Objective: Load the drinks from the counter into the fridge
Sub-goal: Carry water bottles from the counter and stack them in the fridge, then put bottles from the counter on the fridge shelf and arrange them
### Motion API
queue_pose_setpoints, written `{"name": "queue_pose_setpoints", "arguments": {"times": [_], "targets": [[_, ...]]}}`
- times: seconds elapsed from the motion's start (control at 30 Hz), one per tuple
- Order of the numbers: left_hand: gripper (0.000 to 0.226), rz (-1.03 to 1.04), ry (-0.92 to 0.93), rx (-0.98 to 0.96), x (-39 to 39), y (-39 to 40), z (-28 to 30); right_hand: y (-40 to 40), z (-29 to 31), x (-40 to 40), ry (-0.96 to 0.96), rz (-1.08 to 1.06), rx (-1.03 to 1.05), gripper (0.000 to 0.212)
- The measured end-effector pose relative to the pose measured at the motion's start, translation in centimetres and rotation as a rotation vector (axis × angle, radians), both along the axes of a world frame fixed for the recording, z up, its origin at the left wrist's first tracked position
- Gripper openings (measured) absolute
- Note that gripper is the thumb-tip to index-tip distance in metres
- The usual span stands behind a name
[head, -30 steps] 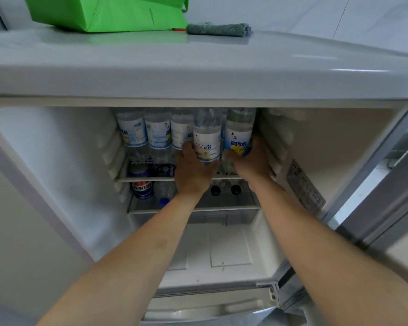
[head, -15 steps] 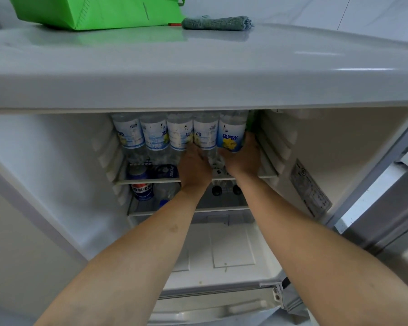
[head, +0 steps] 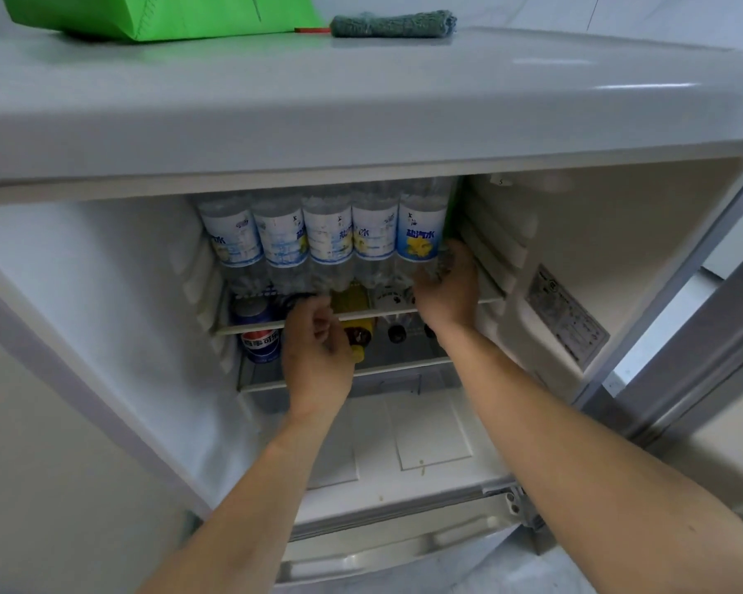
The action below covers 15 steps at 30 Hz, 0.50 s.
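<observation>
Bottles of clear plastic with blue, white and yellow labels (head: 327, 237), five in a row, stood upright on the upper white wire shelf (head: 249, 325) of the small white open fridge (head: 104, 336), filling it from the left wall almost to the right. Right hand (head: 447, 289) lay at the 3 o'clock end of that row, its grip loosely curved under the base of the rightmost bottle (head: 419, 233), fingertips touching the clear plastic; whether it actually held the bottle could not be told. Left hand (head: 318, 358) hung at 6 o'clock from the row, just in front of the shelf edge, its grip loosely curled and holding nothing. Below, on the lower shelf (head: 258, 383), a blue can with a red and white logo (head: 259, 342) stood at 8 o'clock, and a yellow bottle lying on its side (head: 359, 323) showed beside the left hand, with dark-capped bottles (head: 397, 332) lying to its right. On the pale grey worktop (head: 361, 100) above the fridge, a bright green bag (head: 159, 15) sat at 11 o'clock and a folded grey-green cloth (head: 393, 23) at 12 o'clock.
</observation>
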<state>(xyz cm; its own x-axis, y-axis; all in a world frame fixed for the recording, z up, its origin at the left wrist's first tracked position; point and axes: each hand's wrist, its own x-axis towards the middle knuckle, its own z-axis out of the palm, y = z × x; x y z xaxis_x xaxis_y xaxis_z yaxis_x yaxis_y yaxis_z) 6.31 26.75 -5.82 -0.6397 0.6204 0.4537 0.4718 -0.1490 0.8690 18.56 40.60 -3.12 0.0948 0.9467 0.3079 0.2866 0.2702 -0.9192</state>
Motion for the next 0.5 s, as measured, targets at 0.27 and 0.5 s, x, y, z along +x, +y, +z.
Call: {"name": "queue_pose_setpoints", "arguments": {"times": [0.27,0.5], "targets": [[0.035,-0.127,-0.104,0.036,1.3,-4.1,-4.2,-7.0,-3.5,2.5,0.028,-0.086,0.099,0.024],[0.041,-0.246,-0.105,0.022,5.2,-6.4,-7.1,-13.5,-7.9,8.2,-0.028,-0.102,-0.072,0.018]]}}
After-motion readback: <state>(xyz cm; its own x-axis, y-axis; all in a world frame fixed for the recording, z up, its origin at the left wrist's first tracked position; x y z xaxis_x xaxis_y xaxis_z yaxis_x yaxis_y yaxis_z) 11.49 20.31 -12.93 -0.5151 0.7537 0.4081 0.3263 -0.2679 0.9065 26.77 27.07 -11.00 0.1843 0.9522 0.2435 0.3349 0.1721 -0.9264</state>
